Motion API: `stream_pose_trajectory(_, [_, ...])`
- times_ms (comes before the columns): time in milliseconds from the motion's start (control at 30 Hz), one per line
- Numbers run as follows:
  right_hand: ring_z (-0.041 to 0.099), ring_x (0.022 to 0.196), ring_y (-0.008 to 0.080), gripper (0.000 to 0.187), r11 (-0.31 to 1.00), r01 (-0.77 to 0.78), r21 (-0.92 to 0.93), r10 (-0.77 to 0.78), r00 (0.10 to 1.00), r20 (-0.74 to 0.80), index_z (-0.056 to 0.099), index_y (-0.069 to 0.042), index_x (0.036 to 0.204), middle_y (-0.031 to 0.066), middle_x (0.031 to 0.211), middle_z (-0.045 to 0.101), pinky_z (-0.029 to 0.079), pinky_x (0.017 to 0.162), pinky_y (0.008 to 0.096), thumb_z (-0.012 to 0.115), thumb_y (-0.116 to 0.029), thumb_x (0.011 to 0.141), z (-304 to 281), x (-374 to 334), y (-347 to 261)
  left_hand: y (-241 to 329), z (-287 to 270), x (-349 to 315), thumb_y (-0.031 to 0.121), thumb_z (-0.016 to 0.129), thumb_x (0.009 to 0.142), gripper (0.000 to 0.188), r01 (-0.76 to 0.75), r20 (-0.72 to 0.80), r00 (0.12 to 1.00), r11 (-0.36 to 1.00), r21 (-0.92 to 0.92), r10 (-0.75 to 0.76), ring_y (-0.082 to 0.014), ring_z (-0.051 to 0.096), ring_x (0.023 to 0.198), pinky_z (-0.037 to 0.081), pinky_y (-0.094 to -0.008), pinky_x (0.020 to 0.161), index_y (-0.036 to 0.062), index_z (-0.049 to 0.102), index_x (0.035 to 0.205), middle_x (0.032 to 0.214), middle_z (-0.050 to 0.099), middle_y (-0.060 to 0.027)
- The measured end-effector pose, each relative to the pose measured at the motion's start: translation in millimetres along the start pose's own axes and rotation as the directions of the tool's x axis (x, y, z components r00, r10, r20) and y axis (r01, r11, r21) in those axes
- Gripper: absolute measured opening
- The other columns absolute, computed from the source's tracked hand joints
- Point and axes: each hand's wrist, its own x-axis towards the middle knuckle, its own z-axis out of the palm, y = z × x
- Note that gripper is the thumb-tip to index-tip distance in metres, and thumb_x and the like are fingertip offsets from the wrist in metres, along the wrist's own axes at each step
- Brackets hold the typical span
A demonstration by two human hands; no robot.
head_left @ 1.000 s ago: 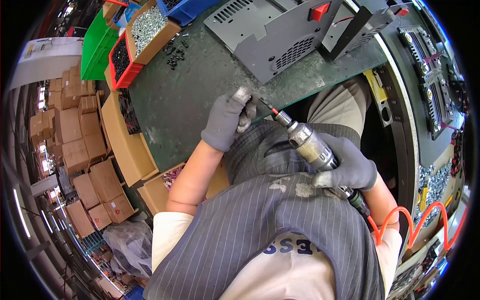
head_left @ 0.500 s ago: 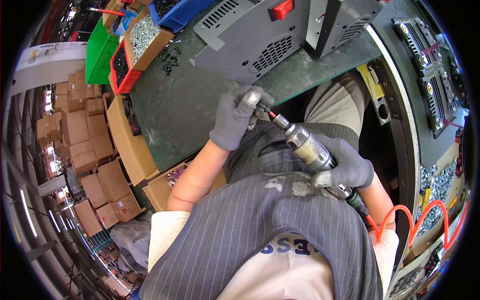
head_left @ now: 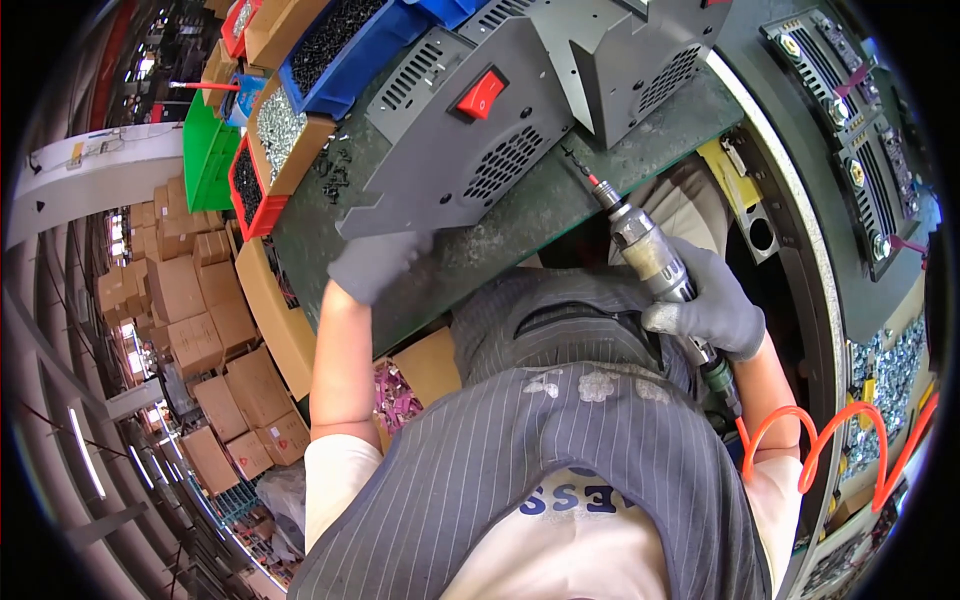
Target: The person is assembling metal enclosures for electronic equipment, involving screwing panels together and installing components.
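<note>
My right hand (head_left: 715, 305) is closed round an air screwdriver (head_left: 652, 255), gloved in grey. The tool's bit points up and to the left, past the bench edge, with a small dark piece at its tip, too small to name. A dark grey metal panel (head_left: 440, 165) with a red rocker switch (head_left: 481, 95) and a honeycomb vent stands on the bench. At the panel's lower left corner is my gloved left hand (head_left: 380, 265); its fingers are smeared by motion, and I cannot tell whether they grip the edge.
Loose black screws (head_left: 335, 175) lie on the dark green bench (head_left: 310, 255). Behind them are a blue bin (head_left: 335, 60), a red bin (head_left: 262, 205) and a green bin (head_left: 207, 155). A coiled orange air hose (head_left: 815, 430) trails right. Slotted parts (head_left: 850, 140) lie on the right-hand surface.
My left hand has left the screwdriver's bit and moved left to the panel's corner. The screwdriver has moved slightly right, its bit now bare of fingers. The panel appears shifted left and lower in view.
</note>
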Motion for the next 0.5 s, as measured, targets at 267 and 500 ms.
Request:
stream_pose_trajectory(267, [0.052, 0.081, 0.0116, 0.068, 0.994, -0.001, 0.107, -0.001, 1.000, 0.017, 0.054, 0.002, 0.113, 0.0036, 0.089, 0.059, 0.044, 0.076, 0.0275, 0.083, -0.031, 0.061, 4, 10, -6, 53, 5, 48, 0.021, 0.053, 0.088, 0.035, -0.433, -0.155, 0.898, 0.766, -0.476, 0.412, -0.0158, 0.059, 0.084, 0.048, -0.0264, 0.077, 0.0001, 0.056, 0.117, 0.100, 0.062, -0.0053])
stream_pose_trajectory(500, [0.052, 0.083, 0.0121, 0.066, 0.990, -0.001, 0.139, -0.004, 0.999, 0.041, 0.053, 0.001, 0.116, 0.0034, 0.092, 0.059, 0.044, 0.078, 0.0281, 0.082, -0.028, 0.063, 2, 15, -2, 60, 32, 39, 0.021, 0.052, 0.089, 0.036, -0.351, -0.035, 0.901, 0.677, -0.647, 0.433, -0.0147, 0.058, 0.080, 0.048, -0.0254, 0.074, 0.0000, 0.055, 0.118, 0.097, 0.061, -0.0041])
